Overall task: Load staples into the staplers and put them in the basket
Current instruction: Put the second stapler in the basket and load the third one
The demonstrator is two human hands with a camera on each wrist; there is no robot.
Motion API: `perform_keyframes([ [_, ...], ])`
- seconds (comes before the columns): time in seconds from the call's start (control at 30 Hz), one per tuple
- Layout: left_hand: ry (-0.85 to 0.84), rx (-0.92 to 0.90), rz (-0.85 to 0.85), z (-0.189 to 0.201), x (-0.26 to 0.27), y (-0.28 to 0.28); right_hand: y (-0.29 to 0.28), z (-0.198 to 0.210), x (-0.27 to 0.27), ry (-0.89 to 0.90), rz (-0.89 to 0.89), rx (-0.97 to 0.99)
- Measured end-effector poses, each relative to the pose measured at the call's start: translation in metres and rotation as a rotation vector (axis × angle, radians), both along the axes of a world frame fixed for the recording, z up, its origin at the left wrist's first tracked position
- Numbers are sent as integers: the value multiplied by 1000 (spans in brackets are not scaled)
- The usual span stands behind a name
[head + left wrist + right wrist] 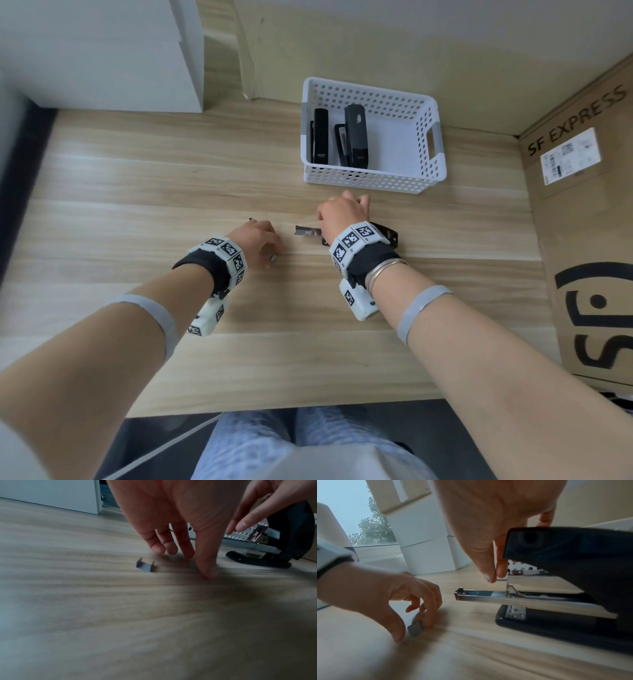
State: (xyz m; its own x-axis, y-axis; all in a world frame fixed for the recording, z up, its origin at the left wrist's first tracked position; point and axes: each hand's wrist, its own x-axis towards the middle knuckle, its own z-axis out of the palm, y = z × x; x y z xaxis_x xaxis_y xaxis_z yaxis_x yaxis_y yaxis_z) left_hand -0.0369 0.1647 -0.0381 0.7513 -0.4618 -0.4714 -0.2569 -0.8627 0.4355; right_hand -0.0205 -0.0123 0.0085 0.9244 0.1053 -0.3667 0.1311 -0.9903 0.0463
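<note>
On the wooden table (137, 192), left hand (257, 240) is low, fingers curled downward and spread, thumb tip (208, 572) pressing the tabletop. Right wrist view shows a small block of staples (415, 629) sitting on the table between left thumb and the other fingertips, index tip touching or just beside it; whether it is actually pinched cannot be told, partly blurred. Left wrist view shows a second short staple strip (145, 566) lying prongs-up on the table, just beside the three outer fingertips, not touched.

Right hand (342, 214) is over the open stapler (556, 608), which stands on the table just right of the left hand, near the front wall of the basket (373, 180). Stapler's black top cover (565, 545) is raised, metal staple channel (488, 595) exposed and pointing toward the left hand. Right fingers reach down round the far side of the cover, one fingertip showing above its top edge; thumb and index meet at the cover's front end. Looks like a grip on the cover, contact partly hidden.

Basket holds two black staplers (320, 135) (356, 137), side by side in its left half. Cardboard box (589, 240) stands at table's right edge, white boxes (102, 51) at back left.
</note>
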Motion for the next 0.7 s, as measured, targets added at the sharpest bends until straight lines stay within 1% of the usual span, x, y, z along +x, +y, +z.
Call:
perform_keyframes([
  [0.1, -10, -15, -12, -4, -2, -3, -2, -1, -1, -41, 11, 56],
  [0.2, -11, -36, 24, -6, 1, -8, -6, -2, -2, -25, 39, 125],
  [0.27, 15, -79, 93, 0, 4, -13, -5, 0, -3, 14, 73, 207],
  [0.37, 84, -223, 220, 14, 5, -23, 0, 0, -2, 79, 109, 289],
  [0.43, 45, -287, 267, 18, 7, -27, 2, 1, -1, 94, 79, 312],
  [0.57, -54, -324, 339, 20, 15, -34, -1, 8, 2, 162, 50, 346],
  [0.7, -90, -317, 322, 21, 21, -37, -2, 11, 6, 212, -16, 422],
])
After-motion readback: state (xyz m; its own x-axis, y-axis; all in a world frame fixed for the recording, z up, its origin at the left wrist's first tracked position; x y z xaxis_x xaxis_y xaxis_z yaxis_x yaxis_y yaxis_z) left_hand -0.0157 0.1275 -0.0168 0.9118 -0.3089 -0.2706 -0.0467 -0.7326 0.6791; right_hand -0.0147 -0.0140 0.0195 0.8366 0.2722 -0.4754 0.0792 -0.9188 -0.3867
